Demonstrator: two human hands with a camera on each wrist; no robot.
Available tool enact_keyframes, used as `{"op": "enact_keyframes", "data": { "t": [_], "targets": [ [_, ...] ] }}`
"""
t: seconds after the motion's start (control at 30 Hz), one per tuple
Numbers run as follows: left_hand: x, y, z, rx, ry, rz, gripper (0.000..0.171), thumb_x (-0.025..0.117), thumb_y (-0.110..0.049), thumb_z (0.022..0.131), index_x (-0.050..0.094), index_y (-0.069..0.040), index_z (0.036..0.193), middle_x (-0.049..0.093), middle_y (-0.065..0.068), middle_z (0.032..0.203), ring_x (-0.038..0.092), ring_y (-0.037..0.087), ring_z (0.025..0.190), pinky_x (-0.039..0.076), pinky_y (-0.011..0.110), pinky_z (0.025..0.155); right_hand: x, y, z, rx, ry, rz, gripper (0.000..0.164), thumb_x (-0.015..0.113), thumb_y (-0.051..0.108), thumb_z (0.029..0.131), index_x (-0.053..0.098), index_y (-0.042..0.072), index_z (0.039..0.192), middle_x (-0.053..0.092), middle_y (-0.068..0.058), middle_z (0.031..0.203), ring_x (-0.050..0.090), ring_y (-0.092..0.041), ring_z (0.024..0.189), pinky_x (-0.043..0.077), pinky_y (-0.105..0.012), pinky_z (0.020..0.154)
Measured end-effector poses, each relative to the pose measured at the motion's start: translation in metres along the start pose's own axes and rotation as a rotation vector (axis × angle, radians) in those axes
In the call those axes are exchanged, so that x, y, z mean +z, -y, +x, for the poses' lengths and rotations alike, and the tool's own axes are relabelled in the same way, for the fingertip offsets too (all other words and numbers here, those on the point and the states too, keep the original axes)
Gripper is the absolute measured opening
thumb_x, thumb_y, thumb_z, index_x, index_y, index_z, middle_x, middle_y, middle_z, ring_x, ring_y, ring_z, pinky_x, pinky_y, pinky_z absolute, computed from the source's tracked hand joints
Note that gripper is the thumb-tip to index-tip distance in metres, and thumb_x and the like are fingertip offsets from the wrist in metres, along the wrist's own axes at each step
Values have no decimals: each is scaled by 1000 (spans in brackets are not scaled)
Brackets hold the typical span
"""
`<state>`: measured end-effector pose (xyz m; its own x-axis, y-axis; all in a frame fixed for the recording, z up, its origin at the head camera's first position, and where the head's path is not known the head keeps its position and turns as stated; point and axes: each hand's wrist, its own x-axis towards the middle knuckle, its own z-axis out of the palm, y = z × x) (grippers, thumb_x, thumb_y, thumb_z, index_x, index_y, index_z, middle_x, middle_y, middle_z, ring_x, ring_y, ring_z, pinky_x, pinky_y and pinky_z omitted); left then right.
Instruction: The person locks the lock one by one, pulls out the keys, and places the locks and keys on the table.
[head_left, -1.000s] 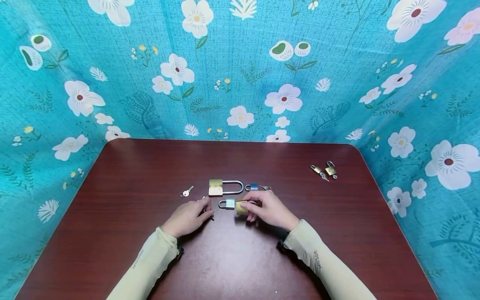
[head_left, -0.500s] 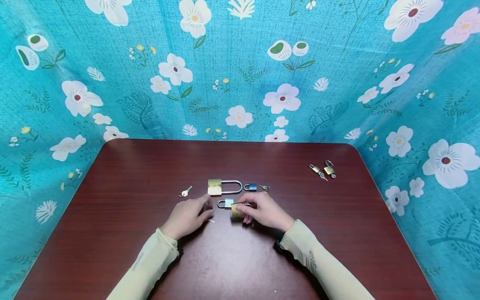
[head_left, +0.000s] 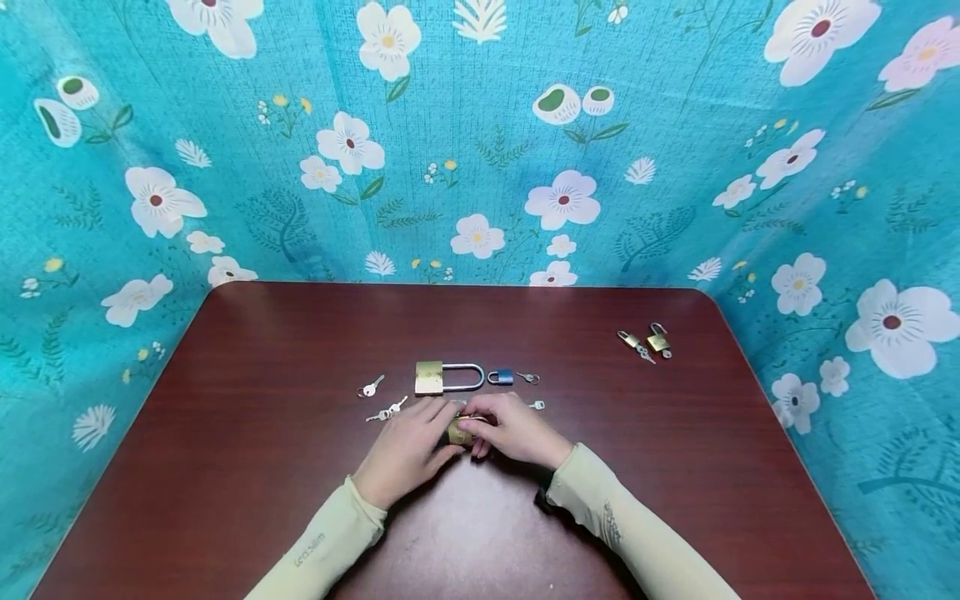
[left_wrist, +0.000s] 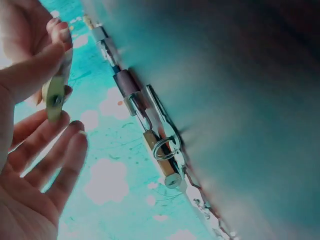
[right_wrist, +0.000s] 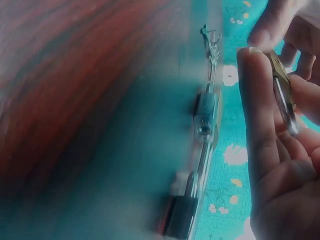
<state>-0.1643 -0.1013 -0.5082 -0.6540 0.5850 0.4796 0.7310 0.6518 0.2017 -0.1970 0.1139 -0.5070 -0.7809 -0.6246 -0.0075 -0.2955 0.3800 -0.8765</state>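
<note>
In the head view my right hand holds a small brass padlock just above the table. My left hand meets it from the left, thumb and index finger at the lock's body. The left wrist view shows the keyhole end of the padlock between the left thumb and fingers, with no key in it. Seen from the right wrist, the shackle lies among the fingers of my right hand. Both hands hide most of the silver padlock behind them in the head view.
Behind the hands lie a large brass padlock with a long shackle and a blue padlock. Keys lie beside the left hand, with others nearby. Two small brass padlocks with keys lie at the far right. A flowered curtain surrounds the table.
The left hand has moved right and now takes hold of the padlock. My right hand has brought the padlock slightly left. Keys formerly under the left hand now show on the table.
</note>
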Motion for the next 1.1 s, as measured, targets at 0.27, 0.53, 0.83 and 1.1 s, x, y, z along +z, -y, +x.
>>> {"op": "enact_keyframes", "data": {
  "t": [0.27, 0.53, 0.83, 1.1],
  "targets": [
    [1, 2, -1, 12, -1, 40, 38, 86, -21, 86, 67, -8, 115, 67, 2, 101, 66, 20, 93, 59, 37, 80, -3, -4, -6, -4, -24, -66, 23, 67, 16, 102, 69, 5, 122, 75, -8, 85, 73, -18, 67, 60, -27, 60],
    [3, 11, -4, -52, 113, 35, 37, 90, -18, 80, 67, -5, 106, 69, 7, 103, 68, 24, 94, 59, 41, 83, -9, -6, -15, -3, -7, -228, 26, 68, 15, 101, 70, 4, 125, 76, 0, 96, 69, -5, 75, 59, -24, 76],
    [7, 13, -6, -56, 173, 49, 40, 92, -15, 74, 68, -5, 105, 72, 7, 103, 70, 25, 97, 59, 41, 88, -3, -11, -17, -9, 23, -285, 24, 69, 17, 101, 73, 5, 122, 76, 2, 99, 69, -3, 90, 57, -24, 84],
    [7, 15, -7, -85, 165, 15, 44, 93, -15, 75, 70, -2, 110, 71, 10, 111, 70, 27, 102, 59, 42, 91, -7, -12, -20, -11, 32, -257, 25, 68, 16, 101, 73, 5, 123, 75, 1, 102, 69, -5, 92, 57, -25, 84]
  ]
}}
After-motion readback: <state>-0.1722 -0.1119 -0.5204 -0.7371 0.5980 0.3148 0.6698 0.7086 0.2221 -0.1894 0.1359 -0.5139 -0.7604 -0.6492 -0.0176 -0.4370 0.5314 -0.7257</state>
